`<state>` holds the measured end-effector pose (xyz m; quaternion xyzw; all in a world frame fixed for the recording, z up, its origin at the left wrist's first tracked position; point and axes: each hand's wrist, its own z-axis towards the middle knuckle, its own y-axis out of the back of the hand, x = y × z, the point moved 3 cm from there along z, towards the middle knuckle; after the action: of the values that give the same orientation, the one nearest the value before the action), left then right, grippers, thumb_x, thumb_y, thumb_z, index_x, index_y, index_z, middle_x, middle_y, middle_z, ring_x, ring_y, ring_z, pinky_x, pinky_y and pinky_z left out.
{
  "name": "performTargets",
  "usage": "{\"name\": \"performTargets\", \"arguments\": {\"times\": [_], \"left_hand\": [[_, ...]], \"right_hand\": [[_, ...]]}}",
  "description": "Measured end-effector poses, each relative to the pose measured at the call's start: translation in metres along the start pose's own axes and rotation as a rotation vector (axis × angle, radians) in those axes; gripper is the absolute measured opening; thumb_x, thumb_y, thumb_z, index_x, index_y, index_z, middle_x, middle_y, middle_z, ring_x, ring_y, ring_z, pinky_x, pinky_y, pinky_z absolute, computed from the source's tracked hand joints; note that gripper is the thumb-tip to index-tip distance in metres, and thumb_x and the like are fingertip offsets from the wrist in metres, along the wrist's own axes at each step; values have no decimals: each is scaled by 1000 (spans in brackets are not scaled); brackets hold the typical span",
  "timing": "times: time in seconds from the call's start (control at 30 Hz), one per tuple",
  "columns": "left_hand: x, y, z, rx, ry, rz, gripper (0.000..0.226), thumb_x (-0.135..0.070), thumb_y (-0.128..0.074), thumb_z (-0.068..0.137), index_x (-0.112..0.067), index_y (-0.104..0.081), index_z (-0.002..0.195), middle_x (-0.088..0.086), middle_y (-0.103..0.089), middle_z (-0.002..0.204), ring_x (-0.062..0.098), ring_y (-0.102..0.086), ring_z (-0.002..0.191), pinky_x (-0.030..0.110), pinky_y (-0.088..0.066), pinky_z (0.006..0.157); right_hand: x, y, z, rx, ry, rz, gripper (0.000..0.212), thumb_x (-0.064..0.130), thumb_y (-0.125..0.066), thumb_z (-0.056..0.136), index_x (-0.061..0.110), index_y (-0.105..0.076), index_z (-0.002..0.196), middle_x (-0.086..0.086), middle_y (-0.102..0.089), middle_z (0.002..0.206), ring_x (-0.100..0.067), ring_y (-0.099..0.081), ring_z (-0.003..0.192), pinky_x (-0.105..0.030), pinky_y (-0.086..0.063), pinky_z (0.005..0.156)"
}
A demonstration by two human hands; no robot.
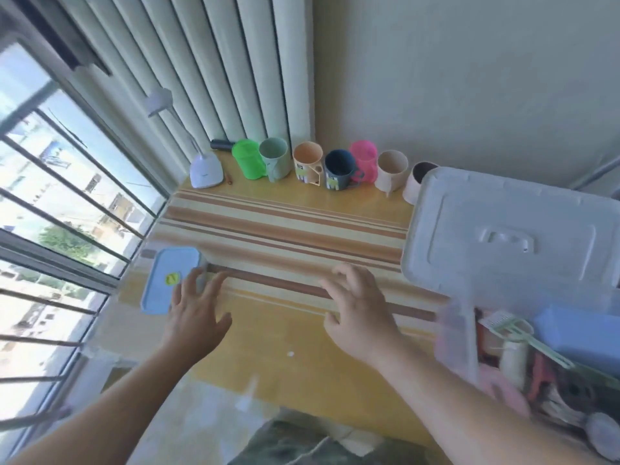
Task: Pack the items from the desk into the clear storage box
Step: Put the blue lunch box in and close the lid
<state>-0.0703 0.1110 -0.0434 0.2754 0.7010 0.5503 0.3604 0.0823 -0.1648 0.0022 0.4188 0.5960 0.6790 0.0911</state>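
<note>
Both hands spread, left hand (196, 308), right hand (359, 313); storage box (456, 344) contents blurred.

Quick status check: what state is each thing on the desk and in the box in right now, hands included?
Clear storage box: open, partly filled.
Box lid: raised, tilted back.
Blue-lidded container: closed, on desk.
Cups: upright in a row, unpacked.
Desk lamp: standing on the desk.
Left hand: open, touching the container.
Right hand: open, empty.
</note>
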Motion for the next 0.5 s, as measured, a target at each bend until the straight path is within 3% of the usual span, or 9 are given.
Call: {"name": "performTargets", "arguments": {"times": [0.07,0.23,0.4,0.5], "left_hand": [[49,4,26,52,168,-1,93,-40,-80,74,-35,-34,154,16,-20,158,47,-27,141,59,-27,118],[119,-18,69,281,506,-115,127,-78,-71,70,-41,10,160,20,2,167,44,-14,152,55,-23,121],[120,-39,79,285,549,-193,127,-63,-77,67,-45,9,158,19,2,163,44,-15,148,54,-25,118],[103,-45,83,282,386,-155,117,-58,-74,66,-52,3,154,16,-8,159,42,-23,141,53,-33,113]], "right_hand": [[28,-27,24,139,-43,17,54,23,-59,94,24,-49,147,-3,-32,151,-27,-28,142,-45,-41,111],[62,-83,58,425,-118,-25,63,29,-53,99,32,-30,158,4,-17,161,-23,-16,151,-44,-33,118],[58,-95,65,475,-211,-29,64,28,-52,99,37,-28,158,11,-13,161,-20,-16,151,-39,-42,110],[54,-90,64,450,-248,-29,62,28,-52,99,37,-30,156,11,-15,160,-20,-19,148,-40,-42,110]]}}
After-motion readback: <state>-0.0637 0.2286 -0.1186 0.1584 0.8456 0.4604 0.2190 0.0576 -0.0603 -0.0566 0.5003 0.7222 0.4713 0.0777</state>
